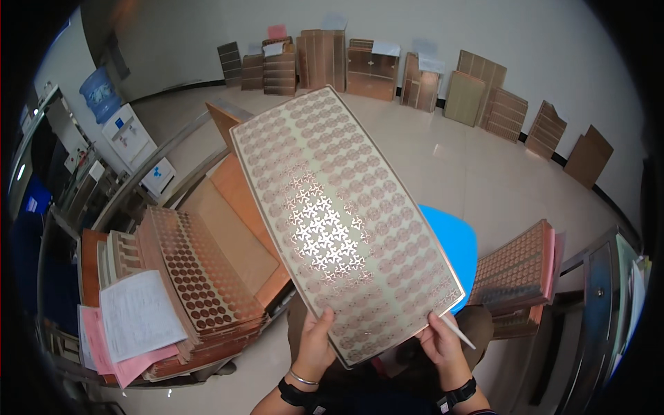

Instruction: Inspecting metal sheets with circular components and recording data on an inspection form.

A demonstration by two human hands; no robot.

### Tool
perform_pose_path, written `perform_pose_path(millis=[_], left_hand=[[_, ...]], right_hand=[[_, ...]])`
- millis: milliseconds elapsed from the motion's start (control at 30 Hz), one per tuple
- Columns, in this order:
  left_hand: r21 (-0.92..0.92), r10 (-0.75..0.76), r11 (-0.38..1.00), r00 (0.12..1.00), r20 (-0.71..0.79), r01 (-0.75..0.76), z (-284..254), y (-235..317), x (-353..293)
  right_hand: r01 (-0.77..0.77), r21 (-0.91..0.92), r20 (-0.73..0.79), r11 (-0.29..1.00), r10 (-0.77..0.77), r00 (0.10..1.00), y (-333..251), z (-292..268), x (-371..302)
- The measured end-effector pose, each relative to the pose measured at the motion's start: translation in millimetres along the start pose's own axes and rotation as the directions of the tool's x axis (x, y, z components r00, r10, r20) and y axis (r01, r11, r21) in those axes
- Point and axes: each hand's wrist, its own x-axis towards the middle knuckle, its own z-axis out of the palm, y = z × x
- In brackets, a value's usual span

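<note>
A large rectangular circuit board panel (373,200) is held up at a tilt in front of me. Rows of round copper patterns cover its pale face, and a bright reflection lies left of its middle. My left hand (316,346) grips the near left edge, thumb on the face and fingers hidden behind. At the near right corner my right hand (440,340) is closed on the panel too. A slim white pen-like stick (459,332) also sits in that hand, its pointed end sticking out to the right.
To my left, a stack of similar panels (200,270) leans on a rack, with white and pink papers (142,315) on it. A blue seat (453,242) shows behind the held panel. More panels (512,266) stand at right; others (321,59) line the far wall.
</note>
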Motion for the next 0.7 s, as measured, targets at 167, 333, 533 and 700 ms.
perform_pose_path(millis=[167,333,533,700], left_hand=[[0.069,0.006,0.998,0.997,-0.08,0.0,-13.4,18.7,1.5],[0.119,0.052,0.992,0.998,-0.047,-0.046,-16.1,27.4,2.0],[0.249,-0.053,0.968,0.997,0.063,0.036,-24.1,41.8,-4.7],[0.561,-0.235,0.825,0.946,0.221,0.074,-20.3,46.1,-5.2]], right_hand=[[0.142,-0.073,-0.036,0.987,-0.145,0.989,-27.6,-7.6,4.7],[0.084,-0.156,0.002,0.984,-0.085,0.996,-38.2,-11.0,5.6],[-0.048,-0.155,-0.002,0.987,0.048,0.999,-34.3,-45.4,12.6],[-0.011,-0.226,-0.078,0.974,-0.007,0.997,-31.7,-30.7,11.2]])
